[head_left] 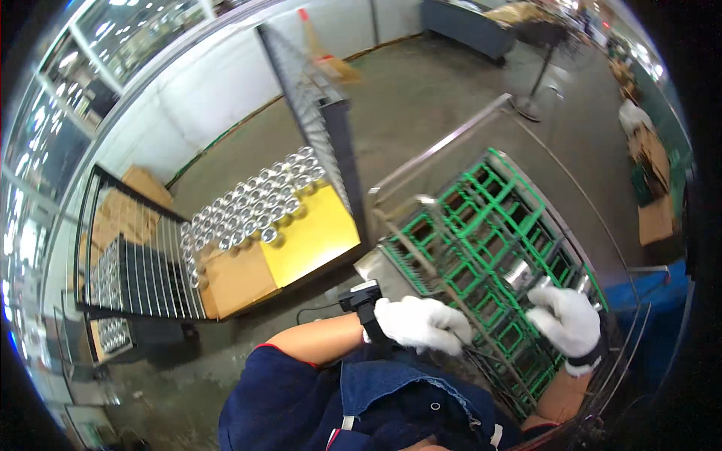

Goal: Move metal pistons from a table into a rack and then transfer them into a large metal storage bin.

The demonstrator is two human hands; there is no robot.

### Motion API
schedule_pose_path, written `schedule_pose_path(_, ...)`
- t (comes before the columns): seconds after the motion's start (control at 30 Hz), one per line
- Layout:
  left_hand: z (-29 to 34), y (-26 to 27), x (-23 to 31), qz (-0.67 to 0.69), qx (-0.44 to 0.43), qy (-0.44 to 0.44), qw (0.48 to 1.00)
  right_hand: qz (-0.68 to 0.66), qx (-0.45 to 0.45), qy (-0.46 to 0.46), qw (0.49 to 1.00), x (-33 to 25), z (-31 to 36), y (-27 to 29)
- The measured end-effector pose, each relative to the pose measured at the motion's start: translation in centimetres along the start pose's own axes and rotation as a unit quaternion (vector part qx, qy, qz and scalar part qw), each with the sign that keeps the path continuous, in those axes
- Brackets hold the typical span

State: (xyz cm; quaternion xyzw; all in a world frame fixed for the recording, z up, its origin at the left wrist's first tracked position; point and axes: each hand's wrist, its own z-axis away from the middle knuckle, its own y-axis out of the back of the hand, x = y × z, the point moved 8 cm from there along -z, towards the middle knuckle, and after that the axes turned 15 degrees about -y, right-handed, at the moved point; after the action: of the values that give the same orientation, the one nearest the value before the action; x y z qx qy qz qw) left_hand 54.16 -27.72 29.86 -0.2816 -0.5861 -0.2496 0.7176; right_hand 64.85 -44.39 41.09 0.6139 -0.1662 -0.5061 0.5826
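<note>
My left hand (425, 323), in a white glove with a black device strapped at the wrist, hovers by the near left edge of a green grid rack (481, 248). Its fingers are half bent and apart, and I see nothing in them. My right hand (569, 322), also white-gloved, is over the right part of the rack, thumb and fingers spread in a curve. Just beyond its fingertips lies a shiny metal cylinder (517, 274). Another silver piece (583, 284) shows beside the same hand. The rack's slots under the right palm are hidden.
A metal-railed cart frame (451, 139) surrounds the rack. To the left, a wire-sided trolley (143, 248) carries rows of silver cups (259, 199) on yellow and brown board (316, 233). A broom (331, 66) leans behind it. A pole stand (530, 105) and cardboard (653, 177) are farther right.
</note>
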Motion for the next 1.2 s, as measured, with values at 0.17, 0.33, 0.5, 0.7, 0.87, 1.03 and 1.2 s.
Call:
schedule_pose_path(0.17, 16.2, 7.9, -13.6, -0.326, 0.209, 0.118, 0.914, -0.114, -0.158, 0.145, 0.97, -15.2, -0.2, -6.3)
schedule_pose_path(0.33, 35.5, 9.0, -26.2, -0.132, 0.349, 0.247, 0.894, -0.136, -0.303, 0.056, 0.942, -26.5, -6.4, -20.9)
schedule_pose_path(0.5, 49.3, 8.1, -32.7, -0.07, 0.507, 0.334, 0.792, -0.126, -0.339, 0.022, 0.932, -32.4, -13.3, -33.9)
schedule_pose_path(0.7, 56.0, 7.1, -39.8, 0.03, 0.594, 0.346, 0.725, 0.051, -0.366, -0.002, 0.929, -33.6, -22.8, -47.9)
schedule_pose_path(0.87, 59.6, 9.3, -42.4, 0.112, 0.72, 0.333, 0.598, 0.154, -0.397, -0.073, 0.902, -34.8, -31.9, -57.2)
schedule_pose_path(1.03, 61.3, 11.8, -47.1, 0.128, 0.714, 0.386, 0.571, 0.179, -0.422, -0.152, 0.876, -36.3, -41.9, -66.5)
schedule_pose_path(1.2, 59.9, 20.9, -49.6, 0.079, 0.645, 0.426, 0.63, 0.2, -0.388, -0.143, 0.888, -39.1, -51.9, -72.9)
